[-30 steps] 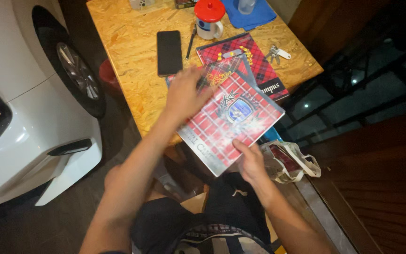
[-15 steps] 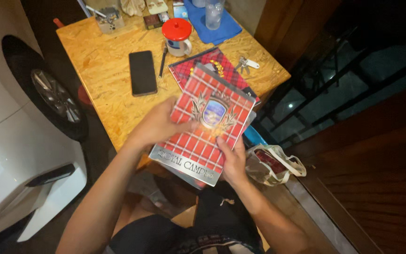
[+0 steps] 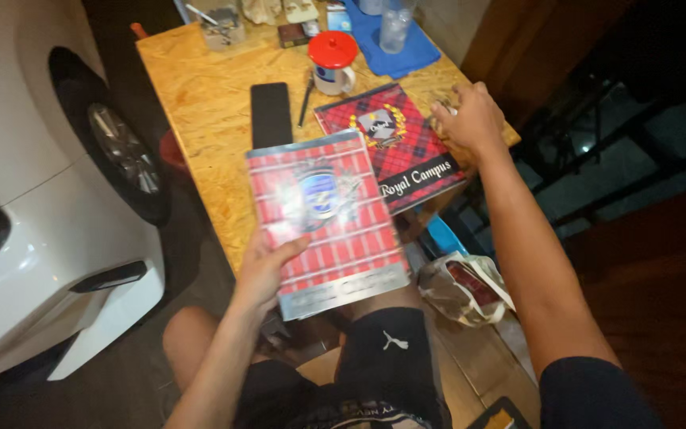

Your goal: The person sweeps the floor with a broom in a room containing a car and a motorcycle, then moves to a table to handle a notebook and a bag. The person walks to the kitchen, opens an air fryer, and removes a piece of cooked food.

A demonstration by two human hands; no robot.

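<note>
The fingers of the left hand (image 3: 267, 266) pinch the lower left edge of a red plaid notebook (image 3: 327, 222), thumb lying across its cover and the other fingers hidden beneath it. The right hand (image 3: 474, 119) is stretched out to the far right edge of the table, its fingers curled down over something small there; what they grip is hidden, so I cannot tell whether they are closed on it.

Largest in view is the white car (image 3: 25, 222) on the left, its dark wheel (image 3: 117, 147) close to the table's side. The wooden table (image 3: 200, 111) of pressed chipboard fills the middle. The held notebook hangs over the table's near edge, tilted, its long side running away from the person, well apart from the right hand and wholly in the left hand's keeping. A second, darker plaid notebook (image 3: 395, 143) lies flat on the table between the held one and the right hand, just beside that hand's wrist.

Farther back lie a blue cloth (image 3: 406, 52), a black phone (image 3: 270, 114), a white mug with a red lid (image 3: 333, 59), and a dark pen (image 3: 305, 99). A crumpled bag (image 3: 462, 286) sits below the table by the person's knee.
</note>
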